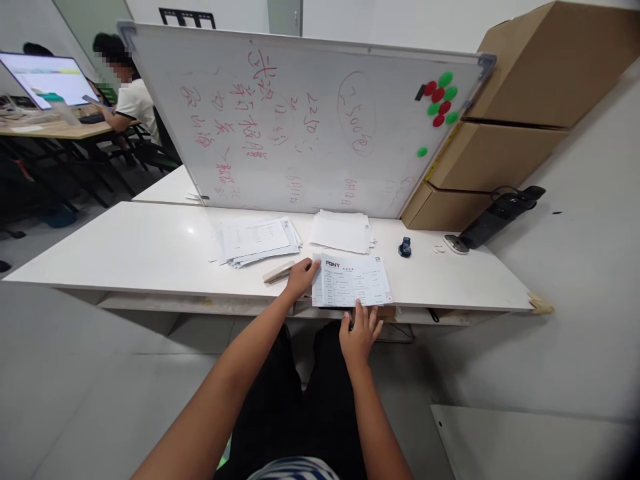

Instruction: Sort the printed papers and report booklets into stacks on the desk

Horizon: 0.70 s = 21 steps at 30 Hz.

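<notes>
A small stack of printed forms (353,280) lies at the front edge of the white table (150,247). My left hand (301,277) rests on the stack's left edge, fingers curled against the paper. My right hand (360,331) is at the stack's near edge, fingers spread and touching the lower border of the sheets. A beige stapler (278,272) lies just left of my left hand. Two more paper piles sit behind: a fanned one (257,240) on the left and a blank white one (341,231) in the middle.
A whiteboard (300,127) with red writing and magnets leans at the back of the table. Cardboard boxes (525,113) stack on the right, with a black device (495,217) and a small blue object (405,247) nearby. Another person (127,93) sits at a far desk with a monitor (47,79).
</notes>
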Motion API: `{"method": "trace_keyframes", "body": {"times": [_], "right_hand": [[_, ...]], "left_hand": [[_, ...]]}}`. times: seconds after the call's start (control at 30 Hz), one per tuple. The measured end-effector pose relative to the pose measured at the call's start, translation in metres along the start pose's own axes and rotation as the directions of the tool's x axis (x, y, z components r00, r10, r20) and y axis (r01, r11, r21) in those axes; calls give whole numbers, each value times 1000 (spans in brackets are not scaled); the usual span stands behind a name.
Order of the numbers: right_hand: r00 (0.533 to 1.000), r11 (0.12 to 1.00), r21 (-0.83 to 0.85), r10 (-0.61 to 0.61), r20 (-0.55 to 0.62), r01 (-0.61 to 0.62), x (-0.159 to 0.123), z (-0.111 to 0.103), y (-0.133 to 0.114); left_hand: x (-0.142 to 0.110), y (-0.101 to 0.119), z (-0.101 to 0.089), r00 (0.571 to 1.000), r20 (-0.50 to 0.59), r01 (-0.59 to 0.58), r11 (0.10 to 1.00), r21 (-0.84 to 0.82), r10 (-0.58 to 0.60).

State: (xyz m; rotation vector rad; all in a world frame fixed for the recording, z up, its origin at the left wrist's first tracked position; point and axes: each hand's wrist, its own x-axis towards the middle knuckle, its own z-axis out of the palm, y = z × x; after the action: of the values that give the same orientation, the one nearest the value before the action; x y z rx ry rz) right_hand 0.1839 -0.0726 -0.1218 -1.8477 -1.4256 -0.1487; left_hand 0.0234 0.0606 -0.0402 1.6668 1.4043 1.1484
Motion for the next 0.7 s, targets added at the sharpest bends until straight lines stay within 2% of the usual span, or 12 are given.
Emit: {"method": "trace_keyframes", "body": {"times": [0.13, 0.27, 0.33, 0.4, 0.43, 0.53, 0.6, 0.7], "right_hand": [[1000, 1000, -12, -8, 2, 8, -4, 1, 0], [997, 998, -25, 48, -68, -50, 2, -9, -1], [986, 995, -34, 84, -148, -90, 19, -16, -3], [978, 995, -52, 71, -196, -82, 49, -18, -5], [984, 997, -64, 38, -175, -49, 69, -16, -6], [988, 984, -89, -150, 34, 152, 132, 3, -7], [953, 960, -110, -232, 193, 256, 169, 23, -4], [900, 948, -110, -242, 363, 299, 202, 52, 3]], "left_hand": [[-1, 1, -1, 1000, 27, -2, 999, -32, 3], [-1, -2, 0, 999, 25, -31, 998, 59, 30], [-1, -3, 1, 999, 36, -32, 996, 87, 29], [-1, -4, 1, 999, 46, -33, 994, 103, 28], [-1, -3, 1, 999, 47, -32, 993, 112, 27], [-1, -1, 1, 999, 43, -36, 989, 142, 30], [-1, 0, 1, 999, 38, -44, 986, 158, 38], [0, 1, 2, 999, 34, -38, 980, 193, 32]]}}
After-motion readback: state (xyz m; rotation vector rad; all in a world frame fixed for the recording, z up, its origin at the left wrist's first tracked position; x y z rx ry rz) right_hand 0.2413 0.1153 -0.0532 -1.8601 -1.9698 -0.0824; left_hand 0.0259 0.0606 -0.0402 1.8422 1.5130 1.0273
